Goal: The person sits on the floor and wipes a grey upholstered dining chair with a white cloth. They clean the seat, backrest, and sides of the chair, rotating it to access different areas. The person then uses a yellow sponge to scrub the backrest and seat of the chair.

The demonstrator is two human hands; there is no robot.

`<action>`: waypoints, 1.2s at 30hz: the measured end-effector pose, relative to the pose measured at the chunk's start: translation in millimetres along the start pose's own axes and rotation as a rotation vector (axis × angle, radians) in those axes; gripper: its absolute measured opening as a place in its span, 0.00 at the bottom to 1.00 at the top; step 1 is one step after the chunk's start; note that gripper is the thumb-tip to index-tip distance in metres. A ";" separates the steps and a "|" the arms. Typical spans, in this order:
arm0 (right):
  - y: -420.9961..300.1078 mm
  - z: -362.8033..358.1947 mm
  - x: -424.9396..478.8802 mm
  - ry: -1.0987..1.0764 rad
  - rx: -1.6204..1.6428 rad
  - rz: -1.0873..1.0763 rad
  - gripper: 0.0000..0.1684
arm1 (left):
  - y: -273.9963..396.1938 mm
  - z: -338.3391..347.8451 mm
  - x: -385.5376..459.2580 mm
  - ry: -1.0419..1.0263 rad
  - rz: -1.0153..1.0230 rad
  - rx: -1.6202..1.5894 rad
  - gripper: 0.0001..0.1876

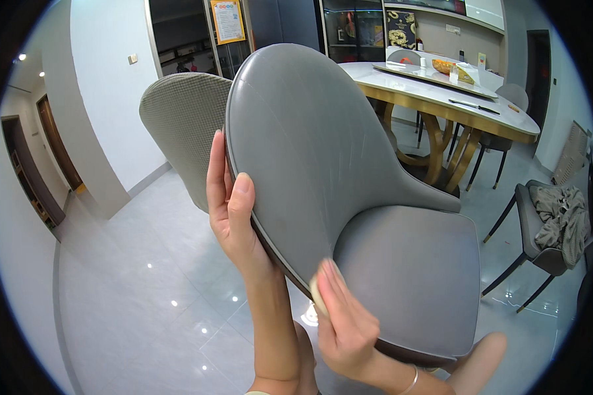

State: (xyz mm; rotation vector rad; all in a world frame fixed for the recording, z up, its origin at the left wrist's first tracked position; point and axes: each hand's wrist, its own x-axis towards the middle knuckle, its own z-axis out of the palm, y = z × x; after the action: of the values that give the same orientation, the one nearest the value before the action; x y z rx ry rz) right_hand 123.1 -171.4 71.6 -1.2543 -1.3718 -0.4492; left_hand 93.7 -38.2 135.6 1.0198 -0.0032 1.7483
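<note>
A grey leather-look dining chair stands close before me, its curved backrest point(296, 123) bearing fine pale scratches and its seat point(410, 276) to the right. My left hand point(237, 212) grips the backrest's left edge, thumb on the front side and fingers behind. Low on that same edge, my right hand point(343, 316) holds a small pale, rounded pad point(318, 295), perhaps a sponge, against or very near the piping. The fingers cover much of the pad, so its full shape is hidden.
Behind the backrest stands a chair with a textured grey-green cover point(185, 128). A white-topped oval table point(405, 84) with a gold base holds a knife point(474, 106) and an orange bowl point(442, 66). At right, another chair point(524, 217) bears a crumpled grey cloth point(561, 217).
</note>
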 end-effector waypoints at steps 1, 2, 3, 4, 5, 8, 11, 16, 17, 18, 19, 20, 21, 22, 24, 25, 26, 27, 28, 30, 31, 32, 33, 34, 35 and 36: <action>-1.2 8.4 13.3 0.018 0.036 -0.023 0.20 | 4.1 -1.5 0.8 0.008 0.018 0.030 0.30; -1.8 13.9 17.8 0.037 0.072 -0.045 0.20 | 8.9 -1.9 1.5 0.016 0.035 0.062 0.30; 1.4 13.3 11.6 -0.003 0.063 -0.028 0.20 | 7.8 -0.8 -0.4 0.028 0.026 0.073 0.30; 6.2 11.3 3.0 -0.044 0.058 -0.010 0.19 | 6.2 1.5 -0.7 0.045 0.050 0.074 0.29; 9.2 7.8 -6.8 -0.085 0.055 0.009 0.19 | 5.8 -0.1 -2.2 0.040 0.044 0.070 0.29; 7.5 -22.5 -49.8 -0.105 -0.026 0.043 0.19 | 1.5 5.3 -1.9 0.015 0.074 0.005 0.29; 7.6 -22.2 -43.2 -0.045 0.031 0.042 0.18 | 1.8 3.9 -2.6 0.013 0.084 0.077 0.29; 18.6 9.2 2.3 0.056 0.163 -0.044 0.19 | 0.7 7.4 -5.3 0.059 0.077 0.085 0.31; 20.1 7.3 -1.9 0.040 0.153 -0.049 0.19 | 0.0 8.3 -6.0 0.062 0.085 0.091 0.31; 21.9 3.0 -9.8 0.022 0.142 -0.057 0.18 | -0.4 8.3 -5.7 0.069 0.095 0.096 0.31; 22.8 -4.3 -19.0 0.005 0.124 -0.066 0.17 | 0.1 9.8 -6.3 0.062 0.092 0.085 0.31; 21.1 -14.0 -31.2 -0.030 0.118 -0.022 0.17 | 1.2 10.9 -7.0 0.055 0.090 0.074 0.31; 18.6 -18.4 -36.7 -0.040 0.112 -0.001 0.17 | 1.9 10.4 -6.6 0.046 0.093 0.075 0.30; 15.6 -22.2 -40.2 -0.051 0.105 0.020 0.17 | 1.6 10.6 -5.9 0.050 0.103 0.075 0.30; 20.2 -19.9 -40.8 -0.018 0.103 0.038 0.17 | -1.1 12.7 -7.3 0.055 0.109 0.071 0.30; 21.7 -12.8 -29.6 -0.009 0.139 0.017 0.18 | -0.6 11.4 -6.9 0.052 0.109 0.074 0.30; 22.9 -3.3 -13.8 0.002 0.174 -0.004 0.19 | 0.1 9.8 -6.5 0.049 0.110 0.078 0.31; 23.6 1.4 -2.3 0.010 0.196 -0.029 0.21 | -0.2 10.6 -6.3 0.048 0.106 0.068 0.31; 25.2 4.1 1.8 0.019 0.190 -0.052 0.21 | -0.8 11.1 -6.5 0.049 0.094 0.066 0.31; 28.9 10.9 5.7 0.033 0.194 -0.101 0.22 | -0.8 9.1 -6.1 0.056 0.082 0.072 0.30; 27.7 8.7 0.1 0.000 0.189 -0.068 0.23 | 0.4 6.6 -5.3 0.052 0.080 0.089 0.30; 26.6 1.1 -13.3 -0.034 0.183 -0.034 0.23 | 1.6 3.9 -4.6 0.048 0.078 0.107 0.30; 26.9 -12.9 -25.7 -0.065 0.143 -0.005 0.23 | -0.2 6.8 -5.6 0.042 0.062 0.093 0.30; 29.0 -22.2 -38.5 -0.112 0.116 0.034 0.21 | 0.5 6.7 -4.4 0.031 0.064 0.064 0.30; 33.0 -30.7 -52.5 -0.160 0.097 0.075 0.18 | 0.9 5.1 -3.4 0.021 0.069 0.042 0.30; 38.1 -38.3 -58.7 -0.206 0.064 0.121 0.16 | -2.0 4.6 -3.4 0.010 0.062 0.011 0.30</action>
State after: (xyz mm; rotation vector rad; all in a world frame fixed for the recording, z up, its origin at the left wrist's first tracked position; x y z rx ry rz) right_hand 159.4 -214.1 14.9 -1.3514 -1.4606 -0.1941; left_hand 98.3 -42.1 135.5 1.0290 -0.0188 1.8115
